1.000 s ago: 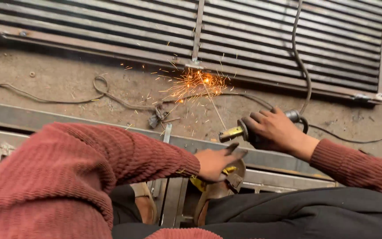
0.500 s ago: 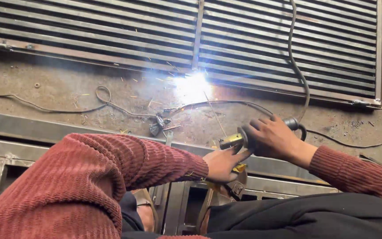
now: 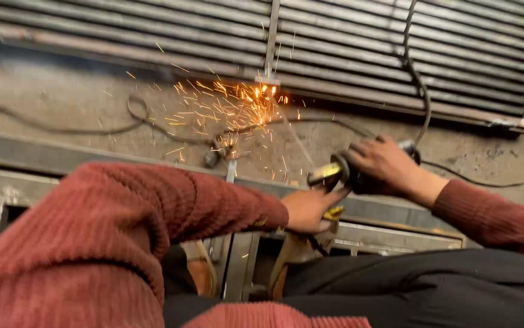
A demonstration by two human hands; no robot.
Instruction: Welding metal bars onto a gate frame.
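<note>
My right hand (image 3: 389, 163) grips a black and yellow welding electrode holder (image 3: 335, 173), whose thin rod (image 3: 298, 146) reaches toward the metal grille (image 3: 395, 42). Orange sparks (image 3: 244, 103) scatter from the grille's lower rail, at the foot of a vertical bar (image 3: 271, 36). My left hand (image 3: 309, 209), in a red knitted sleeve, is closed against the underside of the holder next to a yellow part (image 3: 335, 212). A black cable (image 3: 418, 91) runs up from the holder across the grille.
Thin cables (image 3: 134, 115) lie on the concrete floor (image 3: 61, 91) with a small clamp (image 3: 213, 157) on them. A steel frame (image 3: 395, 234) lies just in front of my dark trousers (image 3: 426, 285). A sandal (image 3: 201, 273) shows below.
A bright white arc flash half a second ago has given way to a spray of orange sparks. Both hands keep their hold and have barely shifted.
</note>
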